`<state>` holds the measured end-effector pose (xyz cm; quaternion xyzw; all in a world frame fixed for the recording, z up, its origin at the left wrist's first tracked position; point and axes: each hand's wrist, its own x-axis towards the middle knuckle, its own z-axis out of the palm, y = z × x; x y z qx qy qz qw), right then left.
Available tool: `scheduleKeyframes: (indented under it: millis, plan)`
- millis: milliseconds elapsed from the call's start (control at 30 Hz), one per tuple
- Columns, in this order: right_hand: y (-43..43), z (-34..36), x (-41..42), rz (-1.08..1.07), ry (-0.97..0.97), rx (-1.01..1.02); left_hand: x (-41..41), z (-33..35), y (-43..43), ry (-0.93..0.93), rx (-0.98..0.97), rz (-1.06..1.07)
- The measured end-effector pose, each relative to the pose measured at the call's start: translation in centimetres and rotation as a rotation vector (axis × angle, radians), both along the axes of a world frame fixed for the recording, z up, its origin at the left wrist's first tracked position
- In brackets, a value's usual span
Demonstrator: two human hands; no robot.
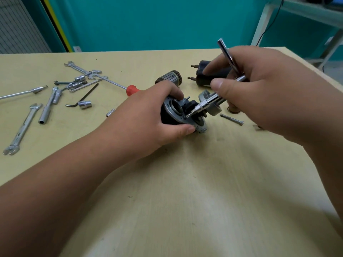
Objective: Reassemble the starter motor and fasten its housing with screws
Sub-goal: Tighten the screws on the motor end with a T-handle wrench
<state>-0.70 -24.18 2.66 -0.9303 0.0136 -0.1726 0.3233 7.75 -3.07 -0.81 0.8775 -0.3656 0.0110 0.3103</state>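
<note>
My left hand (148,112) grips the black starter motor housing (173,115) on its side on the table, open grey-rimmed end facing right. My right hand (259,86) holds a chrome T-handle driver (206,103); its tip touches a screw on the housing's rim. The driver's cross bar (225,51) sticks up past my fingers. The ribbed armature (169,77) lies behind my left hand. A black cylindrical motor part (202,75) with two studs lies behind my right hand. A grey end cover (206,94) sits under the driver. A long bolt (232,119) lies to the right.
At the left lie several wrenches (22,128), sockets (85,104), a hex key (83,98), a socket extension (49,106) and a red-handled screwdriver (130,89). The wooden table (185,182) ends at the right; a teal wall and a shelf frame (263,21) stand beyond.
</note>
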Motion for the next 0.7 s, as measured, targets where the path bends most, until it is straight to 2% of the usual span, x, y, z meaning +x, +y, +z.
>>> scheduleKeyframes:
  millis: [267, 400, 700]
  plan:
    - [0.36, 0.53, -0.53, 0.047, -0.151, -0.062, 0.18, -0.13, 0.17, 0.037, -0.01, 0.004]
    - [0.55, 0.28, -0.45, 0.094, -0.152, -0.128, 0.26, -0.17, 0.12, 0.032, -0.004, 0.006]
    - [0.49, 0.02, -0.1, 0.167, -0.143, -0.124, 0.35, -0.14, 0.12, 0.033, -0.008, -0.006]
